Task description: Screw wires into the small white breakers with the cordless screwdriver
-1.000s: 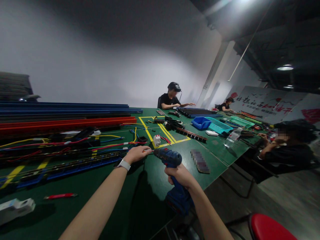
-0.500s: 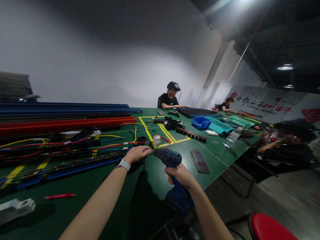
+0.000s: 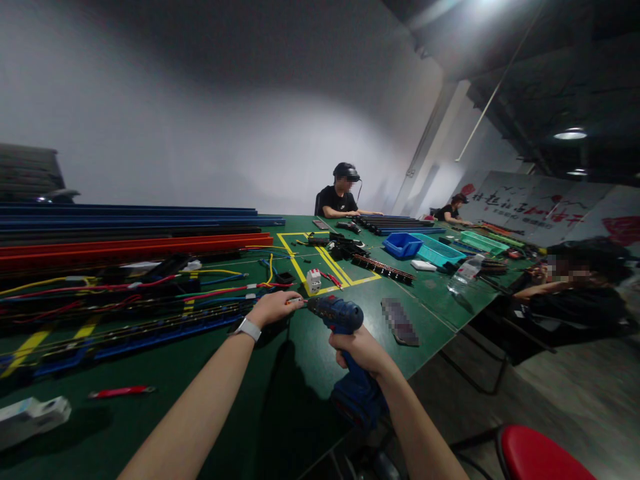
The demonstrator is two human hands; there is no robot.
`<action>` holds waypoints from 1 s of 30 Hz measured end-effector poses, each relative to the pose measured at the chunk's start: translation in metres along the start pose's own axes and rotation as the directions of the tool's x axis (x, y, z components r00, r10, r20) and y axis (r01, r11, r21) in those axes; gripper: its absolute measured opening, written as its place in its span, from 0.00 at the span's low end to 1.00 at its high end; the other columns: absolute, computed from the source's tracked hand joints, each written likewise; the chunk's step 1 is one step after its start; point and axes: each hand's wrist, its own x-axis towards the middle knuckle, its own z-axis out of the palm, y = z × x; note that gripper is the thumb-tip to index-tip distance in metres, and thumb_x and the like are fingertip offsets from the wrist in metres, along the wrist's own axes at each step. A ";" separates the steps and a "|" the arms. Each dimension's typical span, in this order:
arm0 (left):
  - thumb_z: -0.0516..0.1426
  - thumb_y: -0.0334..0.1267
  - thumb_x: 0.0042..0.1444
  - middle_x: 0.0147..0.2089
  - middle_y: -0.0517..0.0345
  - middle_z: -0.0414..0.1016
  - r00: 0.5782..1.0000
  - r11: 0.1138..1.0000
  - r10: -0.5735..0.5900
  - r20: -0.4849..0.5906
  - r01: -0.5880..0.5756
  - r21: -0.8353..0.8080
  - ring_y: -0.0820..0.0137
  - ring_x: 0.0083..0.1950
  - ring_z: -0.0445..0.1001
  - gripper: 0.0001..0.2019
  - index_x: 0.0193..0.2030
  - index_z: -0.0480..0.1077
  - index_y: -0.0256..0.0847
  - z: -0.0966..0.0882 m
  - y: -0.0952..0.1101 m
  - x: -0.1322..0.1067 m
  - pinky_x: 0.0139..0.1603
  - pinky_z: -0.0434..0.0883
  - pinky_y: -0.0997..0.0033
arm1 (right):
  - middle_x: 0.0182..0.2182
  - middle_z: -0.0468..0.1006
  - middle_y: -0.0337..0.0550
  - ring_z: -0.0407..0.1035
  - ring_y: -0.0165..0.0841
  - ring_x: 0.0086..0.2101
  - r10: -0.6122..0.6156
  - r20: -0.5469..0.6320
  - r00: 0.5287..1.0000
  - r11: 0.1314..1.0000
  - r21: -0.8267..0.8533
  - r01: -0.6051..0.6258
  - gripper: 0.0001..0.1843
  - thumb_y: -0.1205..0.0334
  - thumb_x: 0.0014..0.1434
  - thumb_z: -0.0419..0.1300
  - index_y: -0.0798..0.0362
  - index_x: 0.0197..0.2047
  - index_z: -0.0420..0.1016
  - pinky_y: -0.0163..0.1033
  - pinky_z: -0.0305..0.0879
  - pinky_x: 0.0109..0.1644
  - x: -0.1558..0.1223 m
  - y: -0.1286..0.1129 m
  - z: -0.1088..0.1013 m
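Observation:
A blue cordless drill [image 3: 343, 313] is in my right hand [image 3: 363, 350], fingers wrapped round its grip, its chuck facing left. My left hand [image 3: 273, 309], with a pale watch band on the wrist, is closed just left of the chuck. Its fingertips pinch something small at the drill's tip, too small to make out. Just beyond the chuck a white circuit breaker [image 3: 313, 282] stands upright on the green table [image 3: 300, 373]. Behind it lies a short red wire [image 3: 331, 280]. Another white breaker [image 3: 33, 420] and a red wire piece [image 3: 123, 392] rest at the near left.
Busbar assemblies with coloured wires [image 3: 165, 320] and long orange rails [image 3: 135, 243] cover the left side. A phone [image 3: 400, 321], a water bottle [image 3: 466, 273] and a blue bin [image 3: 401, 245] are to the right. Co-workers sit around the table. A red stool [image 3: 545, 453] stands at lower right.
Both my hands and the drill keep practically the same place. The co-worker at the right has shifted slightly.

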 end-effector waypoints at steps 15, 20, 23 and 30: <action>0.47 0.64 0.56 0.53 0.59 0.77 1.000 1.000 -0.007 -0.001 0.007 0.003 0.60 0.52 0.74 0.27 0.54 0.73 0.55 0.002 -0.001 0.000 0.55 0.65 0.67 | 0.14 0.63 0.29 0.64 0.28 0.15 -0.021 0.016 1.000 1.000 0.002 0.021 0.10 0.66 0.48 0.58 0.54 0.36 0.66 0.31 0.55 0.18 0.001 0.003 -0.001; 0.48 0.63 0.55 0.53 0.59 0.77 1.000 1.000 -0.021 0.003 0.021 0.002 0.59 0.53 0.74 0.27 0.53 0.73 0.55 0.003 -0.002 0.002 0.55 0.65 0.66 | 0.16 0.63 0.29 0.63 0.27 0.15 -0.023 0.014 1.000 1.000 0.005 0.023 0.09 0.66 0.48 0.58 0.53 0.34 0.65 0.31 0.55 0.18 0.001 0.002 -0.001; 0.48 0.63 0.55 0.53 0.59 0.77 1.000 1.000 -0.024 0.004 0.024 -0.004 0.59 0.54 0.74 0.27 0.54 0.73 0.55 0.003 -0.003 0.002 0.55 0.65 0.66 | 0.16 0.63 0.29 0.63 0.27 0.15 -0.024 0.010 1.000 1.000 -0.016 0.025 0.09 0.66 0.48 0.58 0.53 0.35 0.66 0.31 0.55 0.18 -0.001 0.000 0.000; 0.48 0.63 0.55 0.53 0.59 0.77 1.000 1.000 -0.007 -0.006 0.007 0.020 0.59 0.51 0.75 0.27 0.54 0.73 0.56 0.004 -0.004 0.002 0.53 0.66 0.66 | 0.16 0.62 0.28 0.63 0.27 0.15 -0.028 -0.004 1.000 1.000 -0.016 0.028 0.11 0.66 0.48 0.58 0.53 0.37 0.65 0.31 0.55 0.18 -0.002 -0.001 0.001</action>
